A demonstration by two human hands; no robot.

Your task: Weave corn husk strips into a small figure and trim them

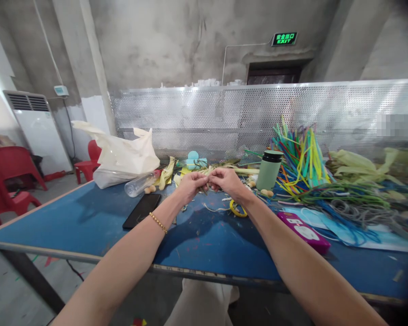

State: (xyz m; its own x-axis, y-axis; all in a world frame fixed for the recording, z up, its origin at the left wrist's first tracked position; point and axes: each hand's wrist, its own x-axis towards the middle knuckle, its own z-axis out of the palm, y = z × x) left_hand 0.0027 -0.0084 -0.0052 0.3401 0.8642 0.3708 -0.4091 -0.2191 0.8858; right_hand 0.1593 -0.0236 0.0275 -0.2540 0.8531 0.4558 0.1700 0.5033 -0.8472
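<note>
My left hand (191, 187) and my right hand (226, 182) meet over the middle of the blue table (211, 244), fingertips pinched together and almost touching. Between them is a thin dull-green strip (206, 190), mostly hidden by the fingers; its exact kind is unclear. Just behind the hands lies a pale stalk-like piece (246, 171) among leafy scraps. Below my right hand rests a yellow ring (238, 209), perhaps a tape roll or scissor handle. White string scraps (217, 208) are scattered near it.
Left stand a white plastic bag (127, 154), a clear bottle (138, 184) and a black phone (142, 211). A green tumbler (269, 171), colourful pipe cleaners (302, 158), a purple case (303, 232), masks and tangled cords (357, 203) occupy the right. A perforated metal panel (190, 113) rises behind.
</note>
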